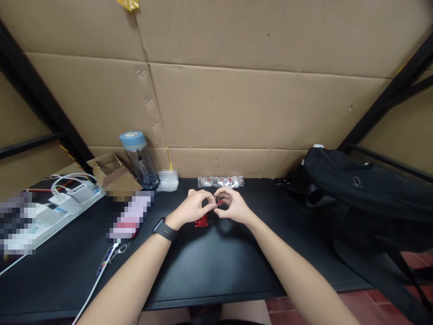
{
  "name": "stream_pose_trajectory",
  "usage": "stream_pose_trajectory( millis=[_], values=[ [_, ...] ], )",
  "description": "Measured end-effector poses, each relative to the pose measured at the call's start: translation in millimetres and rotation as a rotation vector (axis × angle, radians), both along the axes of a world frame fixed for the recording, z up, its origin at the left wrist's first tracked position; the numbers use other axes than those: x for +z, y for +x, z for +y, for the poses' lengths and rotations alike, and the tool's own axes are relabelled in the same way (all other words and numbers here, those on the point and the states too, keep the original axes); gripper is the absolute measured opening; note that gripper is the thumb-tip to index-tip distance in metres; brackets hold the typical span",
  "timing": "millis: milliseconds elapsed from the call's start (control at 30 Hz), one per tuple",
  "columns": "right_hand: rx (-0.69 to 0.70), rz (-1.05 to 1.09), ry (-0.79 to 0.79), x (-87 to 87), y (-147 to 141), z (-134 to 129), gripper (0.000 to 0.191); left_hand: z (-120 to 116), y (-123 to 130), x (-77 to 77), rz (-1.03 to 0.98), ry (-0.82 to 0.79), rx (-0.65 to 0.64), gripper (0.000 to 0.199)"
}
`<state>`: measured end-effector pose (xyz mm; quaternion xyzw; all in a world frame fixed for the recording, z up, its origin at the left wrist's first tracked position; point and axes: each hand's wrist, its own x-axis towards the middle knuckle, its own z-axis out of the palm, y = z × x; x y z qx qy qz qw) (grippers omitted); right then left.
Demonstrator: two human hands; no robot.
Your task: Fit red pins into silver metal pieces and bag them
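Evidently mid-job, I hold a small piece just above the desk, my left hand pinched on it, my right hand curled around its other side, whether clamped or loose I cannot tell. Work on it looks unfinished, judging by its unwrapped state and the red cord bunched near my left hand; clear packets line the back, done or waiting, I cannot say. The piece shows a thin, pale curve with red bits, its full shape hidden
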<state>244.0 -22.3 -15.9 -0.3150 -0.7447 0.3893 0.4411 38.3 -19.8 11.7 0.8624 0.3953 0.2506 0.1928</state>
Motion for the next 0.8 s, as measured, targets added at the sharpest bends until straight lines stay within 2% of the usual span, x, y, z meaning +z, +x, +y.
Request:
stream_pose_trajectory(
  millis=[133, 267, 467, 700, 800],
  values=[
    [-0.084, -0.234, 0.148, 12.1, 9.8, -0.1, 0.044, 5.6, -12.5, 3.8, 0.099, 0.023, 0.003, 0.02],
    [-0.126, -0.52, 0.259, 27.7, 36.5, 3.8, 0.042, 15.5, -32.2, 4.0, 0.252, -0.03, -0.068, 0.015],
    [-0.168, -0.736, 0.149, 32.4, 73.7, 11.8, 0.033, 20.0, -45.1, 2.3, 0.297, -0.088, -0.107, 0.008],
    [-0.165, -0.791, -0.011, 20.2, 82.5, 18.7, 0.038, 22.0, -43.5, -2.4, 0.307, -0.049, -0.088, 0.015],
    [-0.147, -0.773, -0.013, 19.2, 84.9, 19.2, 0.041, 24.8, -44.3, -6.0, 0.293, -0.012, -0.069, 0.017]
  ],
)
